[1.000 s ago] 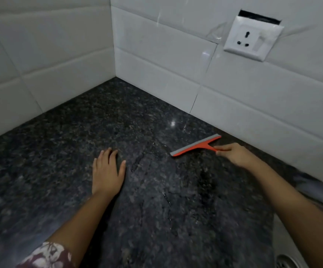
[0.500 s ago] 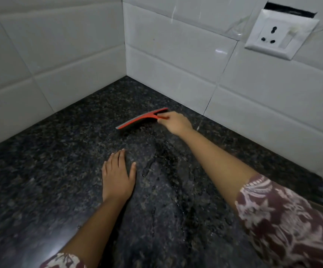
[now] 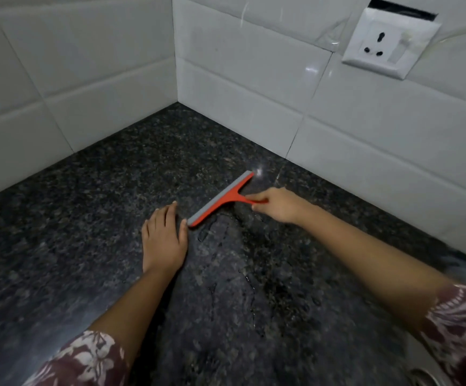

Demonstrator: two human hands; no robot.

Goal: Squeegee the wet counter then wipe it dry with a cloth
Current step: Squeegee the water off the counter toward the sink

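Dim, flat indoor light leaves the dark speckled granite surface (image 3: 101, 218) nearly black toward the lower corners. Small white glints sit on the stone close to the wall and on the glossy white wall tiles (image 3: 311, 69). Tile lines bow at the edges; the maroon floral sleeve (image 3: 460, 330) at lower right is smeared soft.

The table (image 3: 87, 218) is dark speckled stone, smooth and shiny — wet streaks glint on it. The wall tiles (image 3: 254, 87) are white and glossy, and the socket (image 3: 388, 43) looks like smooth white plastic. The squeegee (image 3: 220, 201) is orange plastic with a dull grey strip — the sleeves (image 3: 87, 360) are flowery cloth.
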